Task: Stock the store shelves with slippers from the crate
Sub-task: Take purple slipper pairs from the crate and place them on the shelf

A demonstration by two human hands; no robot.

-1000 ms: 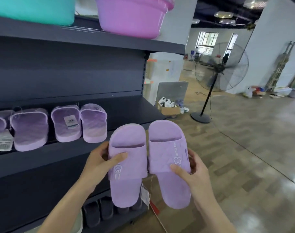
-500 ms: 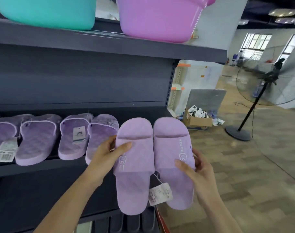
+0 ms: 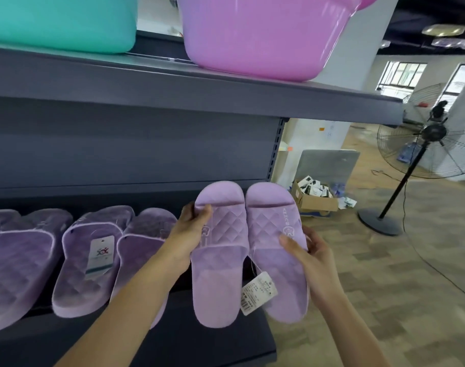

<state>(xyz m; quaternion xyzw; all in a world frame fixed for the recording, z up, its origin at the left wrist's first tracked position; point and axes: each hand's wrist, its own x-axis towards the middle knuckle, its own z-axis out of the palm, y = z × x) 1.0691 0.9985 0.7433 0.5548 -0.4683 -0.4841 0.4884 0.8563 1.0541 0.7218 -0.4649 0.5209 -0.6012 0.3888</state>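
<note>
Head view: left hand [image 3: 191, 234] and right hand [image 3: 313, 250] each grip one side of a lilac slipper pair [image 3: 220, 282], held at the free right end of the shelf [image 3: 213, 345] and not yet set down. Its hang tag [image 3: 258, 292] carries a barcode; the print is illegible. Beyond, shelved slippers [image 3: 93, 260] lie in a row. The crate is not visible.

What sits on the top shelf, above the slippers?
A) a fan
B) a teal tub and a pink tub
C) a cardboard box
B: the teal tub and the pink tub stand side by side on the top shelf, over the row of slippers.
</note>
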